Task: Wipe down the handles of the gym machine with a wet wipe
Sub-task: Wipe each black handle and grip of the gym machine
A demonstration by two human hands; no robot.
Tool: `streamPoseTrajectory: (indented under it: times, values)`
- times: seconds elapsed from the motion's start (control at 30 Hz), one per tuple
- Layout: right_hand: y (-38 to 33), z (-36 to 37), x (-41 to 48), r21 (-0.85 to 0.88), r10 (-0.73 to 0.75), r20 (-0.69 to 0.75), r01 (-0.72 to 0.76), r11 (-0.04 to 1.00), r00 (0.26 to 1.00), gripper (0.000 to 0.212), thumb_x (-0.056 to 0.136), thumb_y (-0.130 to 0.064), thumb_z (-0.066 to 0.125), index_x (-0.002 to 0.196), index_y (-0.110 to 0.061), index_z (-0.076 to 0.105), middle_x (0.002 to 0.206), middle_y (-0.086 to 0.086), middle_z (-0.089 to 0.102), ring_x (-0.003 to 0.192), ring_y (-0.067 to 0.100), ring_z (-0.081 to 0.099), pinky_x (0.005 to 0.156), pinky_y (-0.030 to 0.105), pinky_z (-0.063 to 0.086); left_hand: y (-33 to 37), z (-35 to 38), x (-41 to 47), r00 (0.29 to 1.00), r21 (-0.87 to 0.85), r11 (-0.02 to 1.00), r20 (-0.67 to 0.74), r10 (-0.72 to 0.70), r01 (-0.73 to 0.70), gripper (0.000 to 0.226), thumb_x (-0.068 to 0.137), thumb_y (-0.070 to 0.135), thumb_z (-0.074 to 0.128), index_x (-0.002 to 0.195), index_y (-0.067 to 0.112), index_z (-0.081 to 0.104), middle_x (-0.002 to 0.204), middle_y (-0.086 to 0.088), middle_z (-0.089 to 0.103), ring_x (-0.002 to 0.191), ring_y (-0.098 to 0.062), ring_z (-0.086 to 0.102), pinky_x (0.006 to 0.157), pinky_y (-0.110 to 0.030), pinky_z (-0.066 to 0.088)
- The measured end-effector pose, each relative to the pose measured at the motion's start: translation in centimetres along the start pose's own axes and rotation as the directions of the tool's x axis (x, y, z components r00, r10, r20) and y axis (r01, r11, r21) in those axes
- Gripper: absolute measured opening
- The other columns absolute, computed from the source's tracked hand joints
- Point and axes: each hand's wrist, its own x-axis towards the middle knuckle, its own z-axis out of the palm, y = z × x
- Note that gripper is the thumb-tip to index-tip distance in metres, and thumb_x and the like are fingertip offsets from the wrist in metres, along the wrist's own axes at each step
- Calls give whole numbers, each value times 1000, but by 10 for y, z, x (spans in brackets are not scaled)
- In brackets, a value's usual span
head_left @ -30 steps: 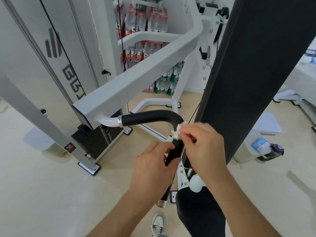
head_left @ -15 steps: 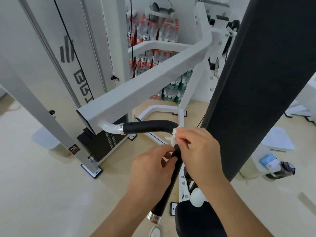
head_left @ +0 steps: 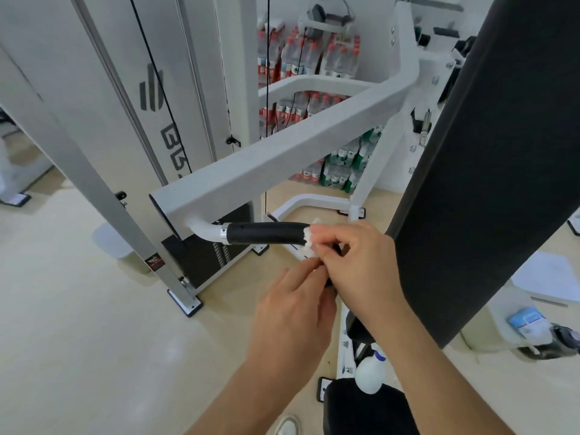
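Head view, the only angle here. Both forearms come up from the 6 o'clock edge, bare, wrists bent a little so the backs of the hands face the camera.

The right hand sits just right of centre with its fingers curled. Its grip is pinching a crumpled white wet wipe against the curved black foam-covered handle, right at the bend. The wipe pokes out at 9 o'clock from the fingertips, bunched up and fuzzy at the edges.

The left hand is just below, at about 7 o'clock from the right one, knuckles up and fingers tucked under toward the handle's down-turned part. That part is mostly hidden, so I can't tell whether this grip is wrapped round it or only resting there.

The handle looks matte and slightly spongy. It has a shiny metal collar at its 9 o'clock end, where it joins a glossy white tube coming out of the boxy white steel machine arm.

A tall black padded backrest with a grainy vinyl look fills the 2 o'clock side. Shrink-wrapped packs of water bottles are stacked at 12 o'clock. A white plastic spray bottle stands low, at 5 o'clock from the hands.
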Motion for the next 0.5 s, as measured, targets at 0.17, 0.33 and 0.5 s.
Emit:
streamPoseTrajectory:
  times: [0.17, 0.33, 0.5]
  values:
    - [-1, 8, 16, -170, -190, -33, 182, 968, 981, 5, 81, -11, 71, 77, -13, 73, 71, -2, 66, 69, 15, 54, 63, 30, 48, -7, -8, -12, 998, 62, 998, 67, -12, 8, 25, 86, 28, 59, 111, 26, 64, 99, 15, 65, 76, -5, 57, 70, -9, 36]
    - [-5, 11, -9, -323, -259, 8, 248, 913, 966, 7, 79, -4, 71, 80, -10, 72, 68, -2, 66, 70, 18, 54, 56, 28, 48, -17, -12, -12, 994, -4, 1000, 111, 11, -11, 22, 83, 26, 68, 105, 27, 66, 95, 15, 67, 74, -7, 60, 66, -12, 41]
    - [-9, 21, 10, -237, -169, -105, 140, 961, 980, 5, 83, -10, 70, 79, -13, 72, 69, -7, 63, 71, 22, 57, 60, 42, 52, -22, -13, -13, 993, -16, 999, 107, 42, -41, 25, 75, 23, 75, 100, 25, 68, 91, 14, 67, 70, -7, 59, 67, -15, 41]
